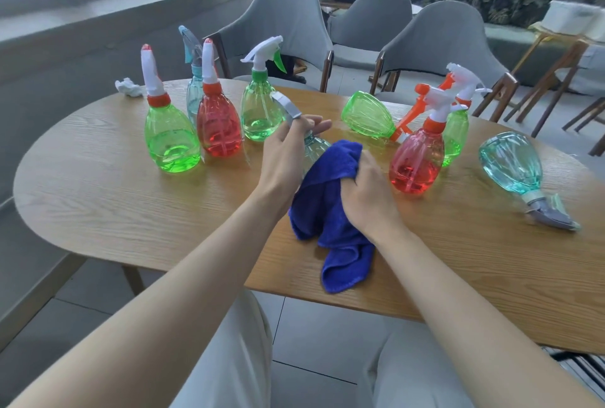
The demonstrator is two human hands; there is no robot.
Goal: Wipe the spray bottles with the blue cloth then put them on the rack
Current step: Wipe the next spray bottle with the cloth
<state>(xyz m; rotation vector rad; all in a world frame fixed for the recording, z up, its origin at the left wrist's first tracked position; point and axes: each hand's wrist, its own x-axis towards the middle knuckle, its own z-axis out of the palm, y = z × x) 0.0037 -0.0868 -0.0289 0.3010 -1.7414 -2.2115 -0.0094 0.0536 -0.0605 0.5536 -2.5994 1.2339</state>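
Observation:
My left hand (288, 149) grips the neck of a pale teal spray bottle (315, 150) with a grey trigger head, held tilted over the table's middle. My right hand (366, 188) holds the blue cloth (330, 211) bunched against that bottle's body; most of the bottle is hidden by cloth and hands. On the left stand two green bottles (172, 140) (262, 109), a red one (217, 127) and a teal one (193, 96). On the right stand a red bottle (417, 158) and a green one (456, 136); a green bottle (368, 114) and a teal bottle (514, 163) lie on their sides. No rack is in view.
The wooden oval table (131, 211) carries everything. A crumpled white tissue (129, 86) lies at its far left edge. Grey chairs (288, 18) stand behind the table, and a wooden stool (556, 57) is at the right.

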